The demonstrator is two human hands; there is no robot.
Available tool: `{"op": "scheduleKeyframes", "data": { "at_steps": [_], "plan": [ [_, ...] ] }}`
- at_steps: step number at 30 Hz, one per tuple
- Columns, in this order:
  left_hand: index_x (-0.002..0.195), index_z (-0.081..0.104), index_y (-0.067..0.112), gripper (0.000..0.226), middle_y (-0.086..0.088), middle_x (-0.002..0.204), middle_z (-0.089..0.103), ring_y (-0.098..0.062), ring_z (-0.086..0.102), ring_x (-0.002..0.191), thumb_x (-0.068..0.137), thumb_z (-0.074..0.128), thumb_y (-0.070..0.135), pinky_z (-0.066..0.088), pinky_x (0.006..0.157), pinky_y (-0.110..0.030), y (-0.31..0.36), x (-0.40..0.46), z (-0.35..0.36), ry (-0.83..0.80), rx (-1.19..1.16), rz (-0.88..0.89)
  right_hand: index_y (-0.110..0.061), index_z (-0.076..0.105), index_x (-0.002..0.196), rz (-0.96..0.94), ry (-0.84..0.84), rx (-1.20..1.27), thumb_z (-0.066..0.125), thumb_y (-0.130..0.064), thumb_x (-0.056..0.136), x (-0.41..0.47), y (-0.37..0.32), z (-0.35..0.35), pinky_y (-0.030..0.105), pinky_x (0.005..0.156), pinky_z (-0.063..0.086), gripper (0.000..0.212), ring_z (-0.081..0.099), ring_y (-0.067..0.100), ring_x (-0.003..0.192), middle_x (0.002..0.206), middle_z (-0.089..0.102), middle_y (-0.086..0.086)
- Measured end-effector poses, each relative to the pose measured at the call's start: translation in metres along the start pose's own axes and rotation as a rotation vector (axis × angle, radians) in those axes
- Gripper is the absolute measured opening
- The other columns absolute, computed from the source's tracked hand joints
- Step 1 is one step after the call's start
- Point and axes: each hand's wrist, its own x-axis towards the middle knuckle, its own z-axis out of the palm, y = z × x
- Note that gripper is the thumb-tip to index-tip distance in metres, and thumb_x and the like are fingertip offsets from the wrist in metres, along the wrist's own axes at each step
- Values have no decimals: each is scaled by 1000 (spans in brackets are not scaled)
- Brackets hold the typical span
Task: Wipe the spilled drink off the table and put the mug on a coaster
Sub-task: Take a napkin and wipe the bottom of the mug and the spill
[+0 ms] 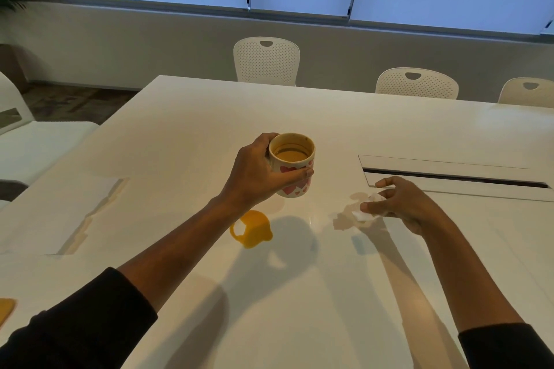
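Note:
My left hand grips a cream mug with pink hearts, holding it upright just above the white table; brown drink fills part of it. Below the mug lies a yellow puddle of spilled drink on the tabletop. My right hand rests on the table to the right, its fingers pinching a small crumpled white tissue. An orange-yellow flat piece, possibly a coaster, shows at the far left edge, cut off by the frame.
A recessed cable slot with a lid runs across the table behind my right hand. White perforated chairs stand along the far side, and another chair sits at the left. A flat white sheet lies on the table's left part.

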Motion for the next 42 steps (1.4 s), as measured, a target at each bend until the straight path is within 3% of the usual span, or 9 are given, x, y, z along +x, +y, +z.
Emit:
{"op": "scheduleKeyframes", "data": {
  "at_steps": [8, 12, 15, 19, 22, 26, 33, 38, 42],
  "plan": [
    [131, 57, 20, 86, 7, 125, 68, -12, 66, 104, 65, 74, 71, 58, 79, -12, -3, 1, 2, 8, 10, -10, -3, 67, 95, -119, 137, -290, 101, -7, 63, 26, -19, 13, 20, 45, 55, 47, 76, 21, 52, 90, 73, 13],
    [131, 57, 21, 86, 9, 123, 67, -10, 66, 102, 64, 74, 71, 56, 77, -8, -6, 1, 3, 13, 15, -16, -14, 60, 107, -265, 155, -651, 80, -7, 87, 47, -19, 35, 27, 56, 50, 29, 69, 26, 81, 102, 67, 10],
    [132, 57, 21, 86, 9, 124, 67, -10, 66, 102, 65, 75, 71, 55, 76, -5, -9, 2, 3, 16, 25, -20, -8, 55, 118, -445, 145, -766, 72, -1, 89, 55, -17, 58, 30, 59, 44, 34, 66, 32, 79, 89, 66, 12],
    [131, 56, 22, 86, 16, 121, 64, -8, 65, 101, 64, 74, 73, 53, 75, -4, -12, 2, 4, 8, 29, -26, 6, 69, 82, -586, 120, -805, 81, -9, 84, 64, -7, 86, 36, 61, 42, 19, 67, 41, 77, 80, 72, 21],
    [131, 56, 23, 86, 20, 119, 61, -6, 65, 98, 64, 73, 74, 52, 74, -2, -13, 2, 5, 7, 33, -34, 6, 76, 79, -623, 74, -756, 83, -13, 88, 68, 1, 102, 41, 68, 51, 22, 67, 36, 78, 84, 72, 20],
    [132, 56, 22, 87, 10, 124, 67, -9, 66, 101, 64, 74, 73, 53, 75, -4, -17, 2, 5, 16, 54, -27, 0, 83, 100, -767, 1, -767, 81, -12, 91, 58, 10, 127, 35, 75, 59, 16, 73, 30, 85, 97, 79, 15],
    [133, 56, 19, 88, 5, 127, 68, -11, 66, 105, 65, 74, 71, 58, 80, -12, -18, 2, 5, 15, 42, -23, -12, 85, 106, -925, -218, -733, 84, -5, 87, 24, 42, 119, 20, 76, 59, 21, 72, 17, 85, 100, 78, 5],
    [133, 56, 19, 88, 6, 125, 68, -12, 66, 105, 64, 74, 72, 58, 80, -13, -16, 1, 5, 13, 36, -25, -17, 85, 107, -924, -374, -754, 72, 11, 85, -7, 59, 94, 9, 80, 54, 38, 71, 8, 92, 106, 79, -1],
    [131, 57, 20, 89, 13, 121, 66, -9, 66, 102, 62, 74, 75, 57, 77, -9, -13, 0, 8, 3, 27, -26, -16, 86, 100, -734, -489, -745, 81, 3, 83, -3, 41, 58, 22, 83, 59, 26, 74, 5, 90, 103, 81, -6]
  ]
}}
